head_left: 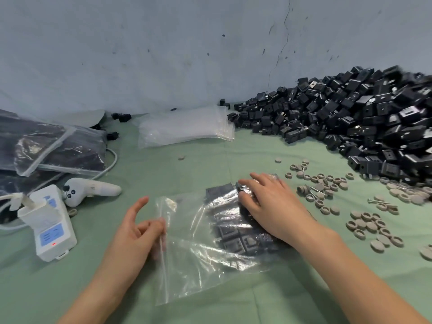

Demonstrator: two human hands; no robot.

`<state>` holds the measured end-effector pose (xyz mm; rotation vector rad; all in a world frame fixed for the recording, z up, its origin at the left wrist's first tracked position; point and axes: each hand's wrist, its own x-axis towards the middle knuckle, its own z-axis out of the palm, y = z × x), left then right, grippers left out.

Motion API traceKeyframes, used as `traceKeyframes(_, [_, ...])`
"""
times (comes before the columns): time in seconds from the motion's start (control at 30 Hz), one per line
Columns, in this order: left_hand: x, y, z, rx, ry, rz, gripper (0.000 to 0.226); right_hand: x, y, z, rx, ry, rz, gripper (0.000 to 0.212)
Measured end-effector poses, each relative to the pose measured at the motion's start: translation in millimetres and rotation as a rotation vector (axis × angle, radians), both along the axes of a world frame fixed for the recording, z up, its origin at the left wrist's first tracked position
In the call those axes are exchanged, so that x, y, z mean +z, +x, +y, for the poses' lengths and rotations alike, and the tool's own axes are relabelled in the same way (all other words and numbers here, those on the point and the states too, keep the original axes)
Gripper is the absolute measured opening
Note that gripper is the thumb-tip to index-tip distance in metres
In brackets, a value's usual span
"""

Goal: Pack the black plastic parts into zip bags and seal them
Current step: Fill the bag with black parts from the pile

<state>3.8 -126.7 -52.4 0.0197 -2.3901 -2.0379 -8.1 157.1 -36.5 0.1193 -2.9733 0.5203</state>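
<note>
A clear zip bag [198,260] lies flat on the green cloth in front of me, its zip strip at the left. Several black plastic parts [233,237] sit inside it at the right end. My left hand [135,232] pinches the zip strip between thumb and fingers. My right hand [268,204] lies palm down on the bag, its fingers spread over the parts inside. A big heap of loose black parts [355,118] fills the right rear of the table.
A stack of empty zip bags [184,127] lies at the back centre. Filled bags [51,148] pile up at the left. A white controller [91,189] and a white device [50,220] with cables sit front left. Grey rubber rings [364,223] are scattered at the right.
</note>
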Motion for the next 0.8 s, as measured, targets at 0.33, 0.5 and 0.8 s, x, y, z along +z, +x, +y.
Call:
traceKeyframes(0.33, [2, 7, -10, 0.144, -0.295, 0.21, 0.029, -3, 9, 2, 0.005, -0.416, 0.062, 0.042])
traceKeyframes(0.5, [33, 15, 22, 0.158, -0.332, 0.38, 0.035, 24, 7, 48, -0.243, -1.224, 0.173, 0.026])
traceKeyframes(0.8, [104, -22, 233, -0.328, -0.548, 0.718, 0.03, 17, 11, 163, -0.828, -2.043, 0.365, 0.021])
